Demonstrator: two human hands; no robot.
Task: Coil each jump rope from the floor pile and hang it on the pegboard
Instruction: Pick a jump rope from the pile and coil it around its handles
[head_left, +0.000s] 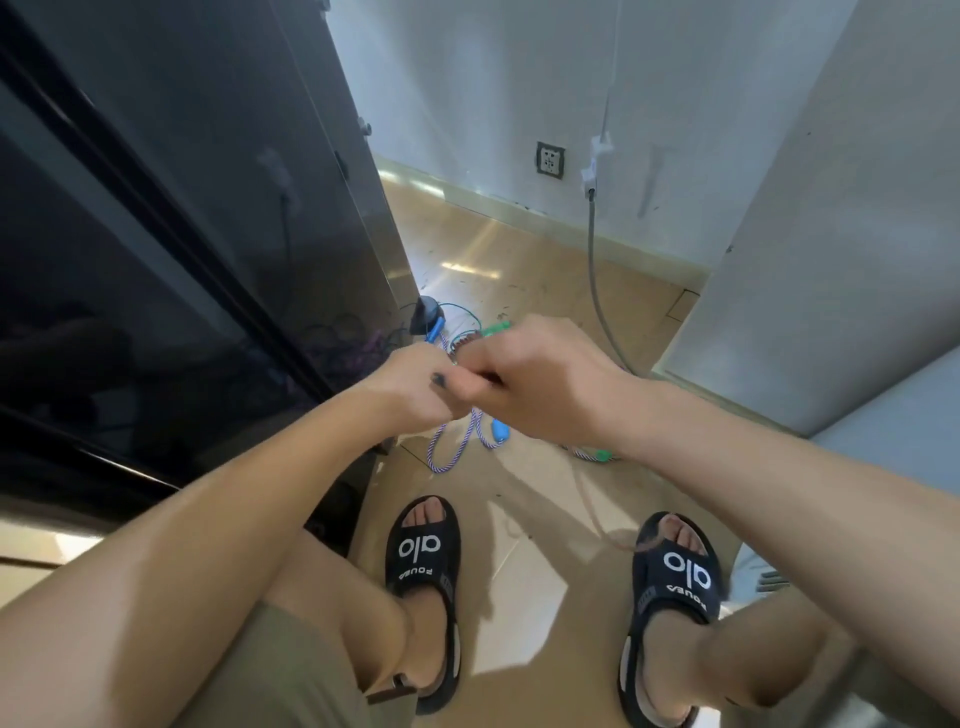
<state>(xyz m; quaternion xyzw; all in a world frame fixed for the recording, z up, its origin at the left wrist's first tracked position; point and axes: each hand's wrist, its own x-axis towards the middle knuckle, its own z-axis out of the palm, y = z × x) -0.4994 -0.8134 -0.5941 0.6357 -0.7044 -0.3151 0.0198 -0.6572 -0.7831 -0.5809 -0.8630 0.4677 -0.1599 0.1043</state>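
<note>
STAGE: early, coiling | HANDS: left hand (410, 384) and right hand (535, 384) fisted together on purple-and-white braided jump rope (457, 447) with blue plastic handle (500, 431) | REMAINING: floor pile (467, 332) beyond sandals (423, 561); pegboard unseen (nothing hung).

Head camera looks steeply down, close above the hands (467, 384) and floor (519, 545).

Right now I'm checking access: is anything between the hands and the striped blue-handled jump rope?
No. Both the left hand and right hand already grip the striped blue-handled jump rope; its loops dangle freely below.
</note>
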